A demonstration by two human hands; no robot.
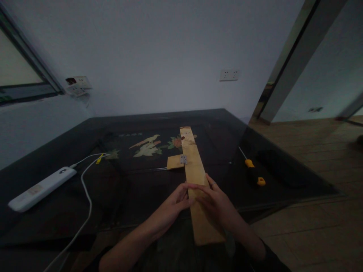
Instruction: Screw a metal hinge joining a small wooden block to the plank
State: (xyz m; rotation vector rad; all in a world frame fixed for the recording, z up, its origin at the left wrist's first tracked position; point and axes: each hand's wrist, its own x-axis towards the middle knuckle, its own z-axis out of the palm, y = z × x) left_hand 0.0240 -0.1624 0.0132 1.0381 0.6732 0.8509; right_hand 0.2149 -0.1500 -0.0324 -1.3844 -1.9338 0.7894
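Observation:
A long wooden board point(195, 162) lies lengthwise on the dark table, its near end sticking out past the front edge. My left hand point(180, 198) grips the board's left side, fingers bent against it. On the opposite side, my right hand point(214, 194) is wrapped round the board, with some fingers across its top and a ring on one finger. Farther along, a small metal hinge point(183, 159) sits at the board's left edge. It joins the board to a short wooden piece point(175, 162) on the left.
A screwdriver point(252, 172) with a yellow and black handle lies to the right, beside a dark flat object point(279, 166). At left a white power strip point(42, 189) trails a white cable point(87, 192). The black table point(150, 181) has a painted bird and flowers and stands against the wall.

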